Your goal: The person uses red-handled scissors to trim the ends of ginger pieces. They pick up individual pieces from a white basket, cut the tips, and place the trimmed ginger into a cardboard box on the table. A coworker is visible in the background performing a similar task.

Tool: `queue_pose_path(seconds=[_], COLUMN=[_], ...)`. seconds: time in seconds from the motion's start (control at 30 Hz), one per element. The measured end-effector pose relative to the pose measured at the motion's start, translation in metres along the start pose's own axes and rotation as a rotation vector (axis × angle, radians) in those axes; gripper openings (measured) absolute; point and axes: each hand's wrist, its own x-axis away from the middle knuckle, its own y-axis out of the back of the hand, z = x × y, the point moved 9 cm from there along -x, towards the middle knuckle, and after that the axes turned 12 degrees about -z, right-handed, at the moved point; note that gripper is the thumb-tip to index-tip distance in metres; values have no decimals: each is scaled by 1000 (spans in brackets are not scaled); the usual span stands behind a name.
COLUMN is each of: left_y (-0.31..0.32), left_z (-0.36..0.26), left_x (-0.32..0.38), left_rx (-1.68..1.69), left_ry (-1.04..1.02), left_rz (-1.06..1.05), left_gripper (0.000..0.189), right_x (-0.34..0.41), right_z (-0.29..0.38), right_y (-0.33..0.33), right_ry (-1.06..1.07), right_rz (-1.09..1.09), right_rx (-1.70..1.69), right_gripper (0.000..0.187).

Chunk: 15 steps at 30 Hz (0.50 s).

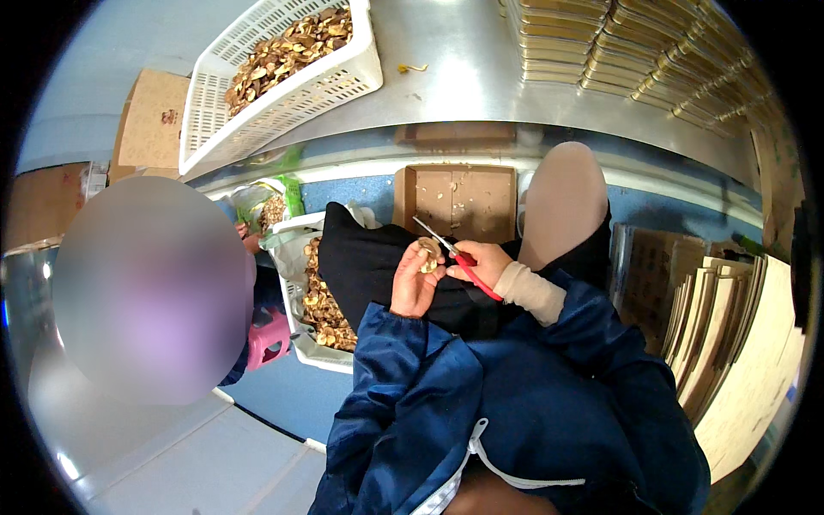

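Between its thumb and fingers, my left hand (pixel 413 286) holds a dried mushroom piece (pixel 429 255) above my lap. Close on its right, my right hand (pixel 483 264) grips red-handled scissors (pixel 475 277), their metal blades pointing up and left past the mushroom's upper edge. Whether the blades are parted is too small to tell. Beyond my hands lies an open cardboard box (pixel 463 193) with small scraps in it. Beside my left leg stands a white plastic basket (pixel 288 315), lined with a bag and holding dried mushroom pieces (pixel 322 309).
A white slotted basket (pixel 309 106) of dried mushroom slices sits on the metal table (pixel 444 96), with stacked clear containers (pixel 560 45) at its right. A co-worker is at the left by a pink stool (pixel 269 338). Flat cardboard sheets (pixel 734 360) stand at my right.
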Motion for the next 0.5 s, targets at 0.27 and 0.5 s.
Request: queue_pose_path(seconds=[0.27, 0.5], left_y=[-27, -46], left_z=[-11, -5], left_x=[5, 11], left_rx=[453, 451], left_ry=[51, 40], left_rz=[-21, -23], left_gripper=[27, 29], right_x=[-6, -5], right_z=[22, 52], right_y=[19, 25], right_ry=[48, 115], right_rz=[-205, -252], right_rx=[-368, -207], right_gripper=[50, 54])
